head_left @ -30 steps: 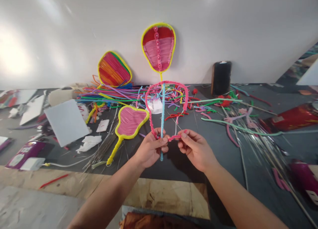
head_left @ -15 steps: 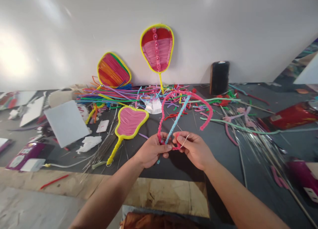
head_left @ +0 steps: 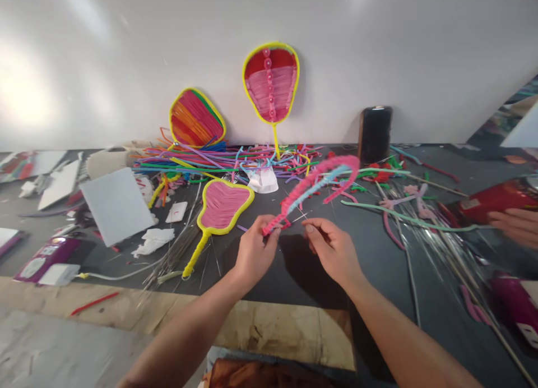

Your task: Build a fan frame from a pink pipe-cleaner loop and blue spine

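At the centre of the frame, the left hand point(head_left: 256, 250) is pinching the lower end of a fuzzy pink loop point(head_left: 302, 186) between thumb and fingers, and the loop is leaning toward the upper right, with a light-blue strip point(head_left: 313, 190) running along it. The right hand point(head_left: 334, 248) is hovering just beside, thumb and forefinger nearly meeting; whether they are gripping anything thin, one cannot tell. Dark tabletop point(head_left: 269, 287) is stretching between the forearms, ending at a pale wooden strip point(head_left: 294, 332) near the bottom of the frame. Left of centre, a yellow-rimmed pink fan point(head_left: 225, 206) is bordering the left hand's space; right of centre, thin rods point(head_left: 449, 253) are bounding the right hand's side. Higher up, a tangle of coloured stems point(head_left: 197, 159) is lining the wall's foot, and a phone point(head_left: 375, 134) is standing upright. At the right edge, another person's hand point(head_left: 516, 225) is reaching in beside a red can point(head_left: 502, 200).
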Available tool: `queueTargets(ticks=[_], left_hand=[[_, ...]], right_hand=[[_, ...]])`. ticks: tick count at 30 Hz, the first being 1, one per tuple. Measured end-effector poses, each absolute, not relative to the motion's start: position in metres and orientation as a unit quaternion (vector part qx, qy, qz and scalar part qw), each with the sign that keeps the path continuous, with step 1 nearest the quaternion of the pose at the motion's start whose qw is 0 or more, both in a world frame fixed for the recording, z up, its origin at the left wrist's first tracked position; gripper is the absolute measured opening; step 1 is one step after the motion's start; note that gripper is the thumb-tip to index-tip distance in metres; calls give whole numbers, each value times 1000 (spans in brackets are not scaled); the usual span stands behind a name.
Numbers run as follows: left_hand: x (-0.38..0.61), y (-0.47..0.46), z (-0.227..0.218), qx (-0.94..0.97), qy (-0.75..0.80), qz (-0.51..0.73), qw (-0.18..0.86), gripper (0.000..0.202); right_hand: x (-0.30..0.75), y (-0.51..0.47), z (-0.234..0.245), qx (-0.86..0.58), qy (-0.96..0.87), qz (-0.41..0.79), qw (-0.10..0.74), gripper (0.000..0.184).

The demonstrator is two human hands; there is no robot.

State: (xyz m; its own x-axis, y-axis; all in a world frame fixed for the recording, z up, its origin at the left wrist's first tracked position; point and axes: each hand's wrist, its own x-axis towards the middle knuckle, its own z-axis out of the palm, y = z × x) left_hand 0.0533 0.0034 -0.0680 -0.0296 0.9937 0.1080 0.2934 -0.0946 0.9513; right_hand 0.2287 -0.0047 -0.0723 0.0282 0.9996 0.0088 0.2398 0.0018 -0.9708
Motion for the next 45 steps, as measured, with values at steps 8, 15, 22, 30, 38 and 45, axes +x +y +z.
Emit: queueTargets(ticks=[8,15,22,30,38,45], left_hand=[[51,-4,-70,775,410,373,304,30],[54,-6,-63,791,365,351,343,32],[59,-4,-68,621,508,438,406,23],[64,5,-70,419,488,503,578,19],[65,5,-64,276,421,510,698,32],[66,6,-65,244,419,528,697,32]], right_hand=[[224,-15,-84,-549,-606,420,392,46],[222,-15,-79,-482,-490,592,420,36],[222,-15,-70,-516,-636,394,417,18],[222,-14,-64,-586,-548,350,484,14],[224,-3,-68,-489,-358,581,543,23],[220,-6,-67,-452,-366,621,526,23]])
